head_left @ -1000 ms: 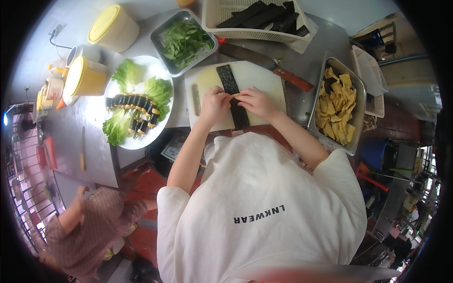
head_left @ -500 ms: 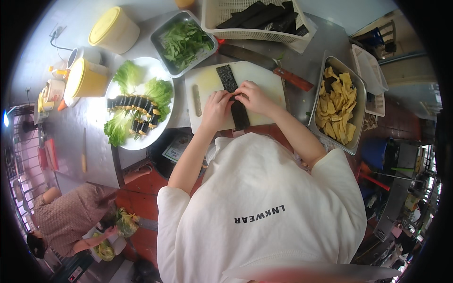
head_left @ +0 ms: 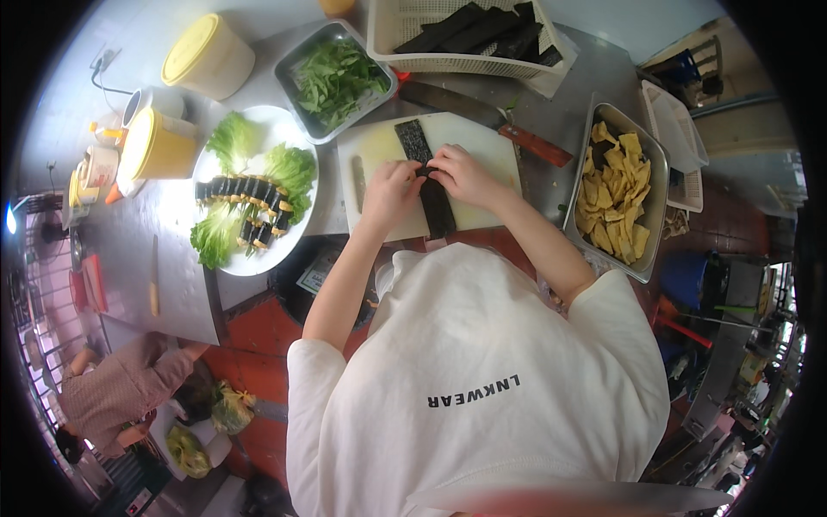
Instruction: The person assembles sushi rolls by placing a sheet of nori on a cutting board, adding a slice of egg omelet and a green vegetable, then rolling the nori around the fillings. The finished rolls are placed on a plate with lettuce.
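Seaweed strip (head_left: pixel 438 214) lies on the white cutting board (head_left: pixel 482 127), running between both hands. To its left, a round plate (head_left: pixel 245 266) bears lettuce (head_left: pixel 217 234) and dark rolls (head_left: pixel 245 186). The left hand (head_left: pixel 394 191) pinches the strip's middle; the right hand (head_left: pixel 465 178) pinches just beside it, though what their fingertips enclose is hard to see. Farther right, yellow pieces (head_left: pixel 616 196) fill a metal tray (head_left: pixel 662 185).

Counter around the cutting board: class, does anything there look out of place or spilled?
Slightly: a small green scrap lies on the counter beside the knife, outside the metal tray holding the leaves.
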